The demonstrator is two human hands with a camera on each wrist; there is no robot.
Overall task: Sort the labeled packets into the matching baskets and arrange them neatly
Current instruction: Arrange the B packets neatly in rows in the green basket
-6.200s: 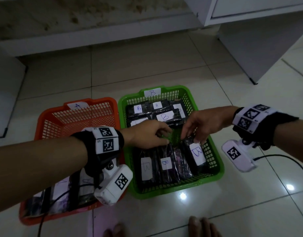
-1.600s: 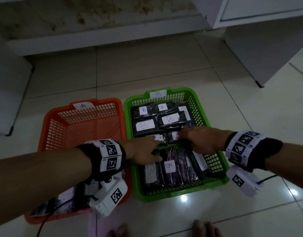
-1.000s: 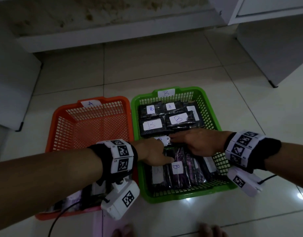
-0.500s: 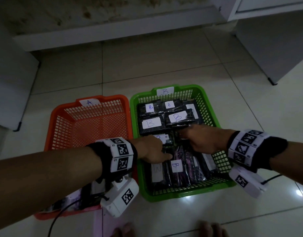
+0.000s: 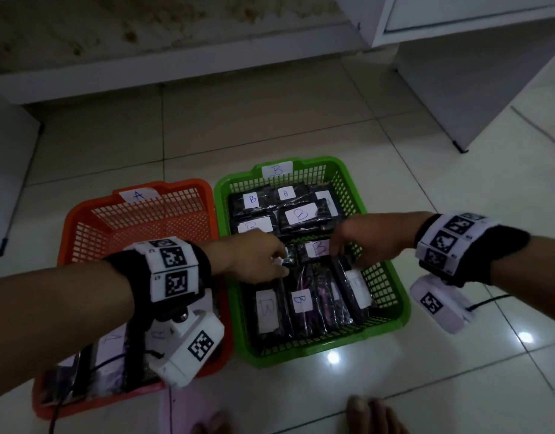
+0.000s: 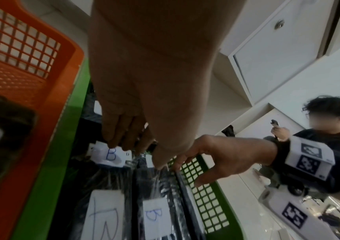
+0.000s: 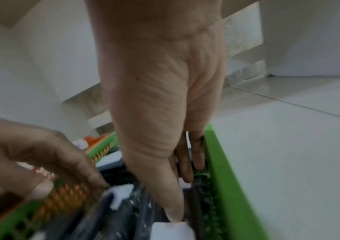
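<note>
The green basket (image 5: 304, 355) tagged B is packed with dark packets bearing white B labels. Both hands are in its middle. My left hand (image 5: 281, 261) curls over a small B packet (image 5: 290, 258) of the middle row. In the left wrist view its fingers (image 6: 113, 141) sit on that packet's far edge (image 6: 111, 155) and the thumb on its right side. My right hand (image 5: 342, 252) arches beside another middle B packet (image 5: 317, 249). Its thumb (image 7: 173, 209) points straight down onto the upright front-row packets, and its fingers (image 7: 187, 170) reach down along the green wall (image 7: 226, 178).
The orange basket (image 5: 66, 233) tagged A stands left of the green one, with A packets (image 5: 110, 349) at its near end under my forearm. A white cabinet (image 5: 457, 73) stands at the back right. Toes (image 5: 373, 415) show at the bottom edge. Another person (image 6: 329, 141) sits nearby.
My right hand has drawn slightly back to the right, uncovering the B label of a middle-row packet. My left hand stays at the small packet beside it.
</note>
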